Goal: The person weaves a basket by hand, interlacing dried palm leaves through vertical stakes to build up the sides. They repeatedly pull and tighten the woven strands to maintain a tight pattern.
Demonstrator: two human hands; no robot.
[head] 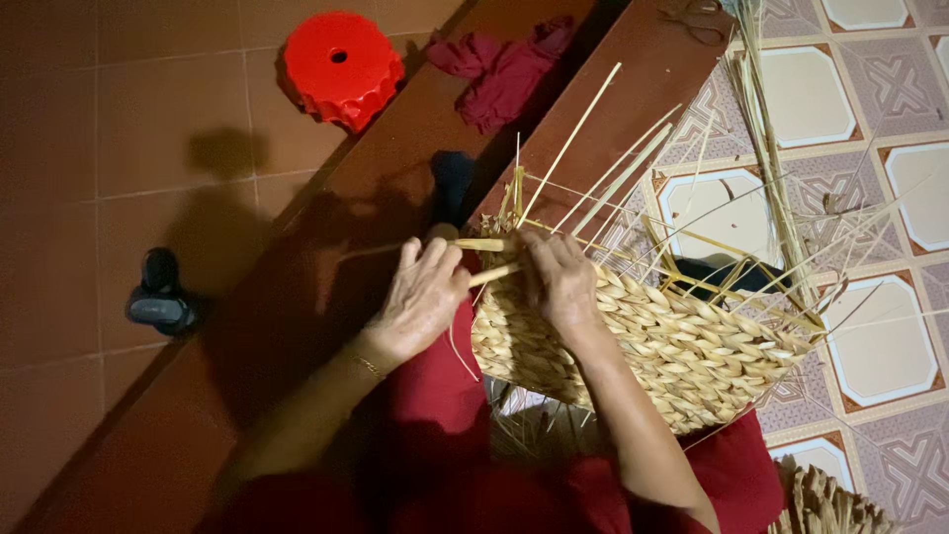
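At centre frame, the left hand (420, 297) and right hand (559, 282) each pinch a straw strand (484, 244), mid-weave on the basket (672, 346) edge; tucking needs a firm pull.

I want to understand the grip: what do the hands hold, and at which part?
Both hands, left hand and right hand, pinch pale straw strands at the upper edge of the woven straw basket.

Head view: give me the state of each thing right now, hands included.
Left hand: closed, pinching a straw strand at the basket's edge.
Right hand: fingers curled on the weave beside the left.
Woven basket: unfinished, lying on the lap, loose stalks sticking out.
Red stool: standing on the floor, untouched.
Red cloth: crumpled.
Sandal: lying on the floor, unworn.
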